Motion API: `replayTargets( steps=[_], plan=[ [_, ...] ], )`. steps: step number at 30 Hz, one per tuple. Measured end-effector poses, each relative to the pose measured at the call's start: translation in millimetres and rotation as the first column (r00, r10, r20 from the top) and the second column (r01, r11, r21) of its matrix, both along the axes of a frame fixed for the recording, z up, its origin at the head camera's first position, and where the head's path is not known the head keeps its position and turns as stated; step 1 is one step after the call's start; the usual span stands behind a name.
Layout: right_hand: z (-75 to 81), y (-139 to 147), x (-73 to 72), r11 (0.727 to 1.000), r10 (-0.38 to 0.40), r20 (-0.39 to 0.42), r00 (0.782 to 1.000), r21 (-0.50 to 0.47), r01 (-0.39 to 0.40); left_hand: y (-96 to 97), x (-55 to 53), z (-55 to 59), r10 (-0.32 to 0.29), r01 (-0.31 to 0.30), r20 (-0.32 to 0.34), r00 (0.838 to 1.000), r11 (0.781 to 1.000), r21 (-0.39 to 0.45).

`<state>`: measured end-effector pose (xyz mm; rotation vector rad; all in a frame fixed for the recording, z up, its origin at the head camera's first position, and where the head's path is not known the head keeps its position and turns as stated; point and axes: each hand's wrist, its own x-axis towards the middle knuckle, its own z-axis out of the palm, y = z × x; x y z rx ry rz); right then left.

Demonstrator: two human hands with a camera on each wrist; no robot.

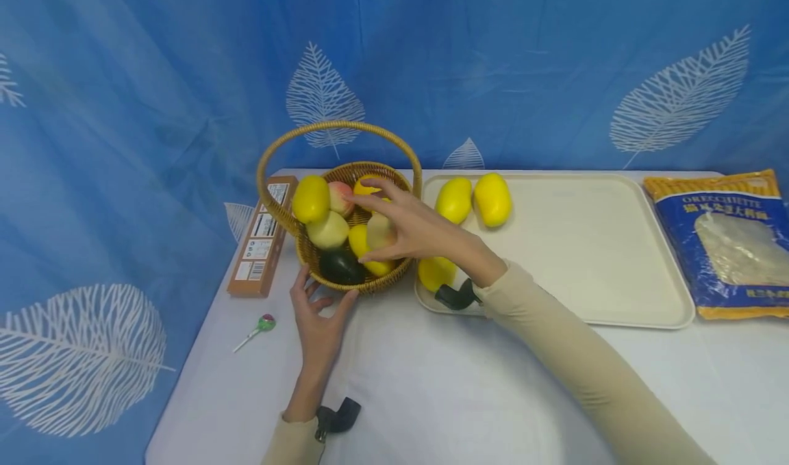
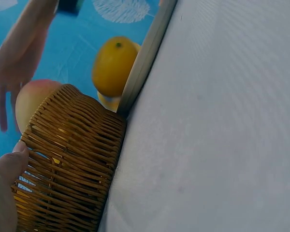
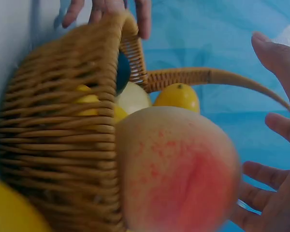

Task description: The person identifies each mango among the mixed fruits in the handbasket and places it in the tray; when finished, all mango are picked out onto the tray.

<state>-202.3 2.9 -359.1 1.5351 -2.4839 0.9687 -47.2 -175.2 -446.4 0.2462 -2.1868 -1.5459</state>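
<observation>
Blue leaf-printed cloth (image 1: 524,74) backs the white table (image 1: 394,383) I watch remotely. Filling the wicker basket (image 2: 77,164) looks well along to me: fruit heaps inside it, while three yellow fruits (image 1: 492,199) on the tray (image 1: 579,246) seem left. I see the right hand (image 1: 416,222) spread wide around a blushed peach (image 3: 183,174) by the basket's rim, apparently gripping nothing; the left hand (image 1: 319,318) rests against the near side, thumb and fingers apart. I count one basket, one tray, one dark avocado (image 1: 339,266), one box (image 1: 261,239), one lollipop (image 1: 266,322) and one pasta bag (image 1: 727,246); overlapping fruit denies me a basket total.
</observation>
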Motion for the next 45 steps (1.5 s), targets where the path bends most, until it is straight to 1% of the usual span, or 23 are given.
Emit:
replayTargets(
  steps=[3, 5, 9, 12, 14, 20, 25, 29, 36, 41, 45],
  plan=[
    [4.5, -20, -12.3, 0.999, 0.013, -0.003, 1.0, 0.052, -0.013, -0.3, -0.2, -0.8, 0.006, -0.006, 0.02, 1.0, 1.0, -0.001],
    [7.1, -32, -19.2, 0.995, 0.028, 0.017, 0.999, 0.095, -0.029, -0.7, 0.0, -0.8, 0.007, -0.007, 0.024, 1.0, 1.0, 0.0],
    [10.9, -53, -31.1, 0.981, 0.04, 0.122, 0.992, 0.183, -0.062, -1.8, -0.5, -0.6, 0.006, -0.006, 0.024, 1.0, 1.0, -0.001],
    [11.9, -65, -38.8, 0.972, 0.044, 0.198, 0.979, 0.217, -0.088, -2.5, -1.5, -0.5, 0.006, -0.006, 0.03, 1.0, 1.0, 0.008],
    [11.4, -71, -43.3, 0.967, 0.052, 0.227, 0.973, 0.23, -0.105, -2.5, -2.2, -0.4, 0.007, -0.007, 0.037, 0.999, 1.0, 0.014],
    [6.0, -82, -51.4, 0.951, 0.097, 0.269, 0.958, 0.258, -0.169, -0.6, -2.9, 3.0, 0.011, -0.012, 0.048, 0.999, 1.0, 0.022],
    [2.3, -88, -54.5, 0.94, 0.109, 0.263, 0.959, 0.286, -0.185, -0.2, -2.8, 6.1, 0.006, -0.008, 0.065, 0.998, 1.0, 0.024],
    [1.8, -91, -56.1, 0.946, 0.105, 0.258, 0.96, 0.272, -0.177, -0.9, -2.6, 6.9, 0.01, -0.012, 0.072, 0.997, 1.0, 0.022],
    [3.6, -86, -56.0, 0.972, 0.102, 0.267, 0.958, 0.179, -0.153, -0.6, -2.7, 7.6, 0.009, -0.01, 0.063, 0.998, 1.0, 0.006],
    [5.2, -81, -53.8, 0.985, 0.107, 0.252, 0.962, 0.108, -0.138, -0.8, -2.6, 7.1, 0.012, -0.012, 0.066, 0.998, 1.0, 0.001],
    [5.8, -76, -50.2, 0.99, 0.111, 0.221, 0.969, 0.064, -0.128, -1.4, -2.3, 6.8, 0.012, -0.013, 0.063, 0.998, 1.0, 0.008]
  ],
)
